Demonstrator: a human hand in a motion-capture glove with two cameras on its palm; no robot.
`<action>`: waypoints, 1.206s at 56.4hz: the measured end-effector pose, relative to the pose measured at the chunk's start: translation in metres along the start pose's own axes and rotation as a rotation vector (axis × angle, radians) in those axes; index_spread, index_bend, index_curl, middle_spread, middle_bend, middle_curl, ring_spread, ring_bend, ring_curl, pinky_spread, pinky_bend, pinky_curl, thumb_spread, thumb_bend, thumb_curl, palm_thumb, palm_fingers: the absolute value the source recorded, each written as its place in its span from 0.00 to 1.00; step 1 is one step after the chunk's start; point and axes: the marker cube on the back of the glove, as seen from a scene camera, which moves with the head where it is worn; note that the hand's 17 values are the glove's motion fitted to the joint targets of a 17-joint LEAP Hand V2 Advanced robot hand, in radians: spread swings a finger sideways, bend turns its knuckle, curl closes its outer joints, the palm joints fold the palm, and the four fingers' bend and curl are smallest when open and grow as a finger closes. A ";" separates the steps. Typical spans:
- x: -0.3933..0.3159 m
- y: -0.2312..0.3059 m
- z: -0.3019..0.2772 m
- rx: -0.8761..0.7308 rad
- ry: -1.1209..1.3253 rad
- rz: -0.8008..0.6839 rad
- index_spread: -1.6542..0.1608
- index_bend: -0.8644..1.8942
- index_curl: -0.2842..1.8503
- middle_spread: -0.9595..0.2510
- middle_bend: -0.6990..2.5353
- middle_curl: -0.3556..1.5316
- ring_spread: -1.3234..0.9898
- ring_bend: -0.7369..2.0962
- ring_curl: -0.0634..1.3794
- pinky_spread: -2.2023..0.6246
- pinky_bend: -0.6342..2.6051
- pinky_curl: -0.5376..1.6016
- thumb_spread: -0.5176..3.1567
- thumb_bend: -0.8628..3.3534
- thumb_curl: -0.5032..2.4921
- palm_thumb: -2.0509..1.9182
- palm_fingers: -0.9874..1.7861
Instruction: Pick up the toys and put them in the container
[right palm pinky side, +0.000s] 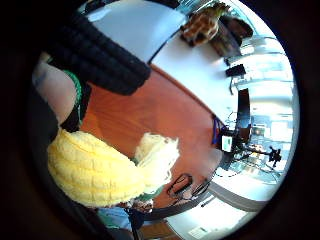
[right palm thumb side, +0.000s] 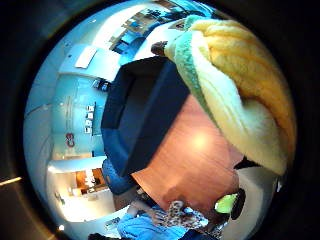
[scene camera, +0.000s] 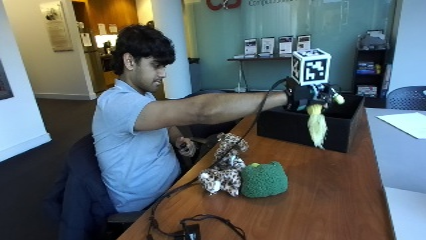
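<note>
A yellow plush toy (scene camera: 317, 125) is gripped by the gloved right hand (scene camera: 305, 96) and held dangling just over the black container's (scene camera: 299, 129) near edge — a spotted toy (scene camera: 223, 172) and a green toy (scene camera: 264, 179) are left on the table (scene camera: 319, 200)

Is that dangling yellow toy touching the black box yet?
Cannot tell. In the outside view the yellow toy hangs from the gloved right hand across the black box front wall; contact or gap isn't visible.
</note>
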 end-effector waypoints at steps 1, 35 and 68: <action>-0.012 -0.001 -0.008 0.009 -0.002 -0.011 0.74 0.37 0.20 0.57 0.47 0.56 0.43 0.79 0.53 0.66 0.61 0.53 0.60 0.36 0.26 0.58 0.44; -0.263 -0.008 -0.027 -0.119 0.052 -0.401 0.74 0.36 0.23 0.60 0.47 0.61 0.45 0.80 0.51 0.66 0.64 0.53 0.59 0.46 0.26 0.52 0.41; -0.102 0.052 -0.091 -0.081 0.134 -0.194 0.75 0.35 0.23 0.77 0.25 0.39 0.54 0.33 0.24 0.80 0.46 0.42 0.49 0.20 0.18 0.49 0.26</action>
